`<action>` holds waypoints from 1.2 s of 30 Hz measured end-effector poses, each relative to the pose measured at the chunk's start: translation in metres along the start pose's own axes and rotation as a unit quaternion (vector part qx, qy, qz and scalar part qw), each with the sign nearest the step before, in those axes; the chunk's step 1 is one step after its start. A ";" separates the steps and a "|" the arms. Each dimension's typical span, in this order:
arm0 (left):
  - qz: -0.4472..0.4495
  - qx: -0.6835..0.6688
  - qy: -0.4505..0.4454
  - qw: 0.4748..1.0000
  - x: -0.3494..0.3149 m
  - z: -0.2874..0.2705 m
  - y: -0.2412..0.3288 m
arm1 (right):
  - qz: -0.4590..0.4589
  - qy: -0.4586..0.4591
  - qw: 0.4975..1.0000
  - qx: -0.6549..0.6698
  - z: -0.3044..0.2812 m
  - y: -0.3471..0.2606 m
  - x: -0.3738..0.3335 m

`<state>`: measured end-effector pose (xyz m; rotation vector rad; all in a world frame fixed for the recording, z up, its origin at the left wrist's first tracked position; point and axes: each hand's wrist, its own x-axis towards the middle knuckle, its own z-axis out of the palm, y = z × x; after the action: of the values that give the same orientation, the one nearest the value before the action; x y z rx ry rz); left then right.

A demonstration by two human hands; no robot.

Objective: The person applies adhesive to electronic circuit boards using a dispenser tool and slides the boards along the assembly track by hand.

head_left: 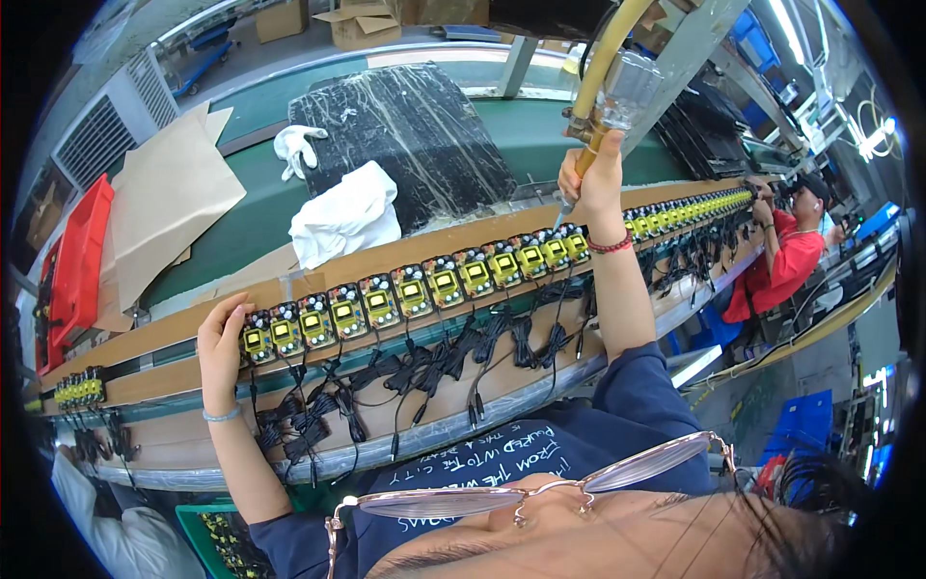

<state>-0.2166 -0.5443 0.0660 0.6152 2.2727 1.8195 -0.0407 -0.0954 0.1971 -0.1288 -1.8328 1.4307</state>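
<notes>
A long row of small circuit boards with yellow transformers (444,281) runs across the bench, black cables hanging off its near side. At the row's left end my left hand (223,336) lies against the last board, fingers stretched out and holding nothing. My right hand (596,181) is closed around a dispenser (590,145) with a thin nozzle, thumb up along its side. That nozzle points down at the boards right of the row's middle; whether it touches one I cannot tell. A yellow hose (612,53) and a clear bottle (632,87) are above my grip.
Beyond the row lie a white cloth (347,214), a white glove (299,150) and a scratched black board (400,135). A red tray (77,270) and brown paper sheets (178,193) are far left. Bundled black cables (449,357) cover the near edge. A co-worker in red (786,246) works at the far right.
</notes>
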 end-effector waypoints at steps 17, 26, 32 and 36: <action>0.013 0.015 0.003 1.000 0.000 0.000 0.004 | 0.008 0.023 0.999 0.020 -0.006 -0.001 -0.003; 0.019 0.014 0.018 1.000 0.002 -0.003 -0.004 | 0.021 0.007 0.999 0.031 -0.012 0.004 -0.006; 0.014 0.014 0.027 0.999 0.001 -0.002 -0.003 | 0.025 0.003 0.999 0.023 -0.013 0.005 -0.004; 0.003 0.015 0.034 0.999 -0.001 0.000 0.000 | 0.033 0.007 0.999 0.019 -0.011 0.005 -0.006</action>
<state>-0.2160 -0.5445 0.0655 0.5732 2.3472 1.8390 -0.0319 -0.0884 0.1908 -0.1813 -1.8027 1.5055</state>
